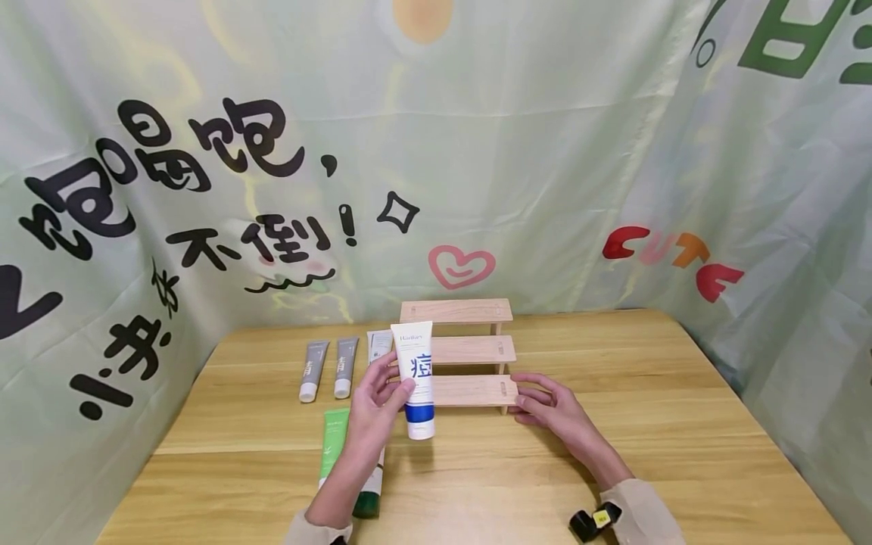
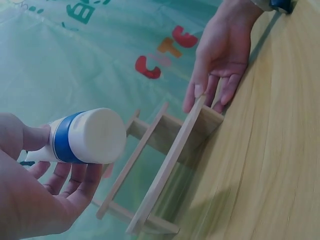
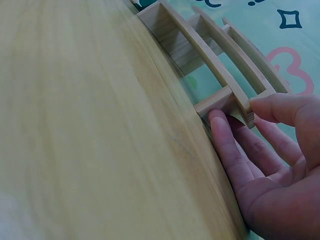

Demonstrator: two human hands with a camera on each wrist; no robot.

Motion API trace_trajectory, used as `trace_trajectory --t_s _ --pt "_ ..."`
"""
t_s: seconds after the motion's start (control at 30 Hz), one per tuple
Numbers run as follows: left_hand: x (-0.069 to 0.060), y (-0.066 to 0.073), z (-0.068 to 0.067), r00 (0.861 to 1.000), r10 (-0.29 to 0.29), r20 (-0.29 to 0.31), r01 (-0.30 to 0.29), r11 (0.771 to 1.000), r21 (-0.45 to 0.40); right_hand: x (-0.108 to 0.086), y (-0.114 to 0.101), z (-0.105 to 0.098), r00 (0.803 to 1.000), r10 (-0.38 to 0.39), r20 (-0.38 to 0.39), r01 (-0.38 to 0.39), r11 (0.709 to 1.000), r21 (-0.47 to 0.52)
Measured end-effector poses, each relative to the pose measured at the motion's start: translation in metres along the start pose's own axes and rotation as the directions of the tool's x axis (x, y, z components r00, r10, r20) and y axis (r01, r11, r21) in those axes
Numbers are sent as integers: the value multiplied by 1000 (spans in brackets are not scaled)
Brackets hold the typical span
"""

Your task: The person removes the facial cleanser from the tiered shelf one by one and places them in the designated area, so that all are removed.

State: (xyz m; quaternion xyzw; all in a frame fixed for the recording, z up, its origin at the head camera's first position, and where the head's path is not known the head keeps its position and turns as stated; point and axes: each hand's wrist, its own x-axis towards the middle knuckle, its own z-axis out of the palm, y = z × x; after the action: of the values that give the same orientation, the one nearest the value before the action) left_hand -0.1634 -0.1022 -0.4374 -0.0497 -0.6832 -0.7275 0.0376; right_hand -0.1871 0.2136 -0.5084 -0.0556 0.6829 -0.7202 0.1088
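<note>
A white squeeze tube with a blue band and blue lettering is gripped by my left hand, thumb in front. It is held upright above the table, cap down, in front of the left part of a three-step wooden stand. In the left wrist view the tube's round white cap faces the camera. My right hand holds the right end of the stand's lowest step. The right wrist view shows its thumb on the board's end and fingertips against the leg below.
Two grey tubes and a partly hidden pale tube lie left of the stand. Nearer, a green tube and a dark-green-capped tube lie partly behind my left arm. A printed cloth hangs behind the table.
</note>
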Motion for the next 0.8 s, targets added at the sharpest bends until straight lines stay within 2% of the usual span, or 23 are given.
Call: trace_trajectory --t_s 0.27,0.5,0.8 --pt "-4 1 -21 997 -77 -16 77 997 16 0 0 0 1000 -11 1 11 1000 1" --pt "-11 3 -44 991 -126 -53 125 992 -21 -2 1 2 1000 -5 6 5 1000 -4" --pt "-14 4 -77 981 -169 -98 178 979 96 -1 0 2 1000 -5 -9 5 1000 -5"
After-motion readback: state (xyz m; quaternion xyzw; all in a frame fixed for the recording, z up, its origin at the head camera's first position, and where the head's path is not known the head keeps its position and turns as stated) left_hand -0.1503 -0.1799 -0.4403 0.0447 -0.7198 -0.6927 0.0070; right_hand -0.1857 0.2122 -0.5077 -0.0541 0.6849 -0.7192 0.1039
